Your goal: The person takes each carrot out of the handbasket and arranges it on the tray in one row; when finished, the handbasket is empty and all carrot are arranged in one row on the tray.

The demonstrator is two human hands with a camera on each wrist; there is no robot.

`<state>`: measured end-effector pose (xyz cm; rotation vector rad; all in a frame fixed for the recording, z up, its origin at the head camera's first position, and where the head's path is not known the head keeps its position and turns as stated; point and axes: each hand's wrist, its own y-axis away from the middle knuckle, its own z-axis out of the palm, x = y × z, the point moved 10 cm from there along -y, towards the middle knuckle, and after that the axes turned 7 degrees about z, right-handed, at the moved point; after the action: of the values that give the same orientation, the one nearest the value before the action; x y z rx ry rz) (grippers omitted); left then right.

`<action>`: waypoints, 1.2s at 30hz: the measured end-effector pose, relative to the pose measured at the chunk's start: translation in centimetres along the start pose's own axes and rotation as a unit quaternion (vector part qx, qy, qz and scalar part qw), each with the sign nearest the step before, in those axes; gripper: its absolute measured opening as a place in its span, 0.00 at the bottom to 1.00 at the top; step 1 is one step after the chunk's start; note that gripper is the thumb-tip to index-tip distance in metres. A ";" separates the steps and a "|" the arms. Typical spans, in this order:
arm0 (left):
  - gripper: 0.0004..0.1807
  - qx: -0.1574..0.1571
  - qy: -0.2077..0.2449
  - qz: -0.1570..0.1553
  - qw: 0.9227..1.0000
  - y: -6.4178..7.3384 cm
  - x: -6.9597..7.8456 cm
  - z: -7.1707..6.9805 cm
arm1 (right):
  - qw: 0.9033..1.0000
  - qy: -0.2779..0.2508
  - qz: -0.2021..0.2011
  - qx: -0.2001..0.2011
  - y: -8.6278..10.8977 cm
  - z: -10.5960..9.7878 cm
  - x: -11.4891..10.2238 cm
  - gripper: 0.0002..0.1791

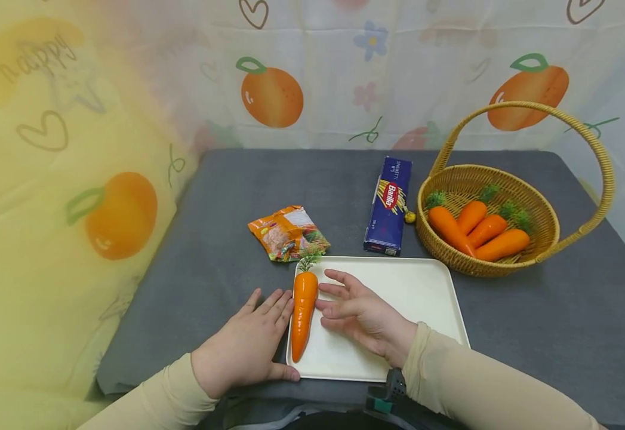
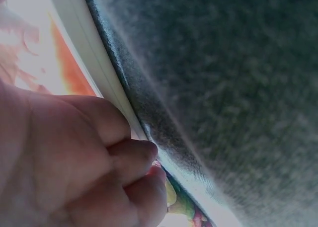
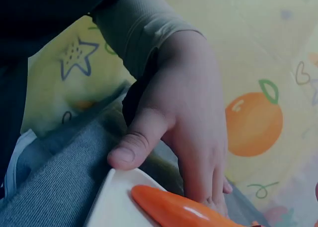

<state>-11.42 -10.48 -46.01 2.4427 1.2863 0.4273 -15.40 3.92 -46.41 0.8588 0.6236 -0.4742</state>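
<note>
An orange carrot (image 1: 304, 313) with a green leafy top lies lengthwise along the left side of a white tray (image 1: 393, 364). My left hand (image 1: 250, 343) rests at the tray's left rim, fingers extended and thumb at the near corner; the right wrist view shows this same left hand (image 3: 186, 108) beside the carrot (image 3: 181, 207). In the left wrist view, part of the left hand (image 2: 74, 157) sits against the tray rim (image 2: 92, 58). My right hand (image 1: 366, 316) hovers over the tray, just right of the carrot, fingers loosely bent and holding nothing.
Behind the tray lie an orange snack packet (image 1: 288, 230) and a blue spaghetti box (image 1: 387, 209). A wicker basket (image 1: 441, 251) with a tall handle holds several carrots (image 1: 489, 230) at the right. A small yellow ball-like item (image 1: 410, 217) touches the basket. Printed curtains surround the grey table (image 1: 210, 239).
</note>
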 end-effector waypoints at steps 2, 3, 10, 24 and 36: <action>0.73 -0.001 0.004 -0.001 1.000 0.0 0.0 0.0 | 1.000 0.004 0.004 0.002 0.2 -0.1 0.0 0.49; 0.74 -0.002 0.005 -0.002 1.000 0.0 0.0 0.0 | 1.000 0.007 0.005 0.002 0.3 -0.1 0.0 0.49; 0.73 -0.001 0.004 -0.001 1.000 0.0 -0.1 0.0 | 1.000 0.023 0.011 -0.006 1.2 -0.1 -0.2 0.49; 0.74 -0.005 0.005 -0.003 1.000 -0.2 -0.2 0.1 | 0.982 0.098 -0.106 -0.122 7.7 -0.3 -9.1 0.24; 0.73 0.007 -0.002 0.008 1.000 -0.1 -0.1 0.2 | 0.973 0.056 -0.204 -0.093 12.4 -7.8 -20.8 0.30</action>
<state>-11.46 -10.56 -46.20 2.4655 1.2733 0.4195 -25.32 20.09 -29.52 0.5808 0.9405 -0.7286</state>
